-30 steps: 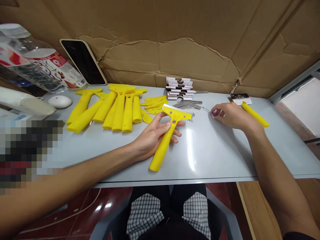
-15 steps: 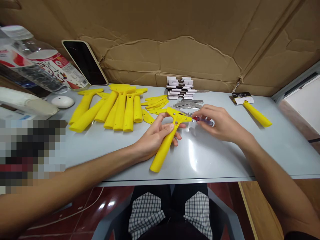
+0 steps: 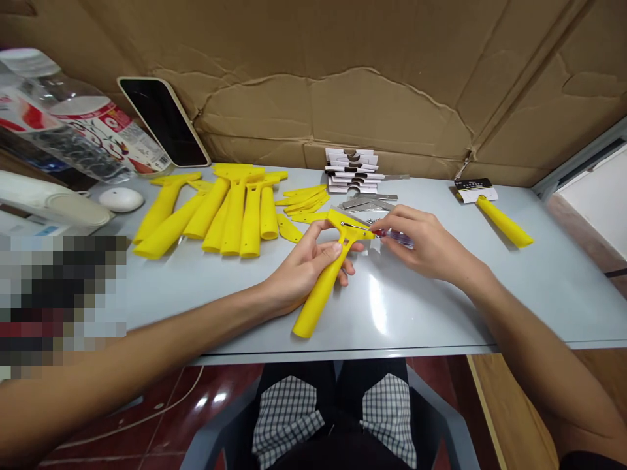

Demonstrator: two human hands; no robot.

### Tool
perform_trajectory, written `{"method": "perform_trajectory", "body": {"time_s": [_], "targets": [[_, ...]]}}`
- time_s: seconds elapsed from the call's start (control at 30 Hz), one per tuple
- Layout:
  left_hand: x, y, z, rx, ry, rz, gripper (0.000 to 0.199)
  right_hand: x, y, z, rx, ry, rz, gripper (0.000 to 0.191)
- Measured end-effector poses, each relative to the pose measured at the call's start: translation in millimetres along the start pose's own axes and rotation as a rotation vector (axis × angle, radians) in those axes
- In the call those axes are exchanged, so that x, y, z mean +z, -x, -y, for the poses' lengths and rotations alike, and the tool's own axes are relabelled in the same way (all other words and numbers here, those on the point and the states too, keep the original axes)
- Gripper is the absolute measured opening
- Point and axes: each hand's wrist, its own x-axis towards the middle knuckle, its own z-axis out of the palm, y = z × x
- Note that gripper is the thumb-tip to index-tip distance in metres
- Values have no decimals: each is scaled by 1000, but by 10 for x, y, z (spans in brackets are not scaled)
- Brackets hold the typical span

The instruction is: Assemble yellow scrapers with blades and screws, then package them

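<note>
My left hand [image 3: 313, 258] is closed around the neck of a yellow plastic scraper [image 3: 321, 287], its handle slanting down toward the table's front edge. Two screws sit in the scraper's head. In my right hand [image 3: 416, 238] is a screwdriver [image 3: 396, 237] with a clear purplish handle and red collar; its thin shaft lies across the scraper head, the tip at the left screw. Loose small screws [image 3: 375, 222] lie behind the head, partly hidden by my right fingers. Just beyond are metal blades [image 3: 369, 203] and flat yellow cover pieces [image 3: 306, 199].
Several yellow scraper handles [image 3: 235, 215] lie to the left. Folded cards [image 3: 353, 170] are stacked at the back against cardboard [image 3: 382, 111]. A carded scraper [image 3: 504, 222] rests at the right. A phone [image 3: 164, 121], bottles [image 3: 102, 124] and a white mouse [image 3: 121, 199] stand at left.
The screwdriver has moved left over the scraper head, its tip now at the left screw. My right hand shifted slightly with it; my left hand keeps its hold.
</note>
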Motion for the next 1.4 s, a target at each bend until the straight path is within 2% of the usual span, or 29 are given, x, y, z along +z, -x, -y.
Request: {"method": "perform_trajectory", "body": {"time_s": [0.17,0.37,0.63,0.93,1.07,1.27,1.4], "targets": [[11,5,10,17,-64,6,36,10,30,3,9,63,-42,32],[47,19,17,28,-120,-12,29,-55,56,132,-16,225,-98,34],[58,33,2,15,-131,-18,32,-125,15,330,-51,16,-255,21],[23,22,17,31,-126,51,34,16,-18,259,-321,11,-462,20],[16,23,19,24,-133,32,34,-12,-27,260,-309,-12,-470,20],[17,28,11,11,-135,9,34,-50,-13,228,-303,104,-475,15],[28,33,3,9,-121,11,35,-29,-16,208,-283,103,-446,12]]}}
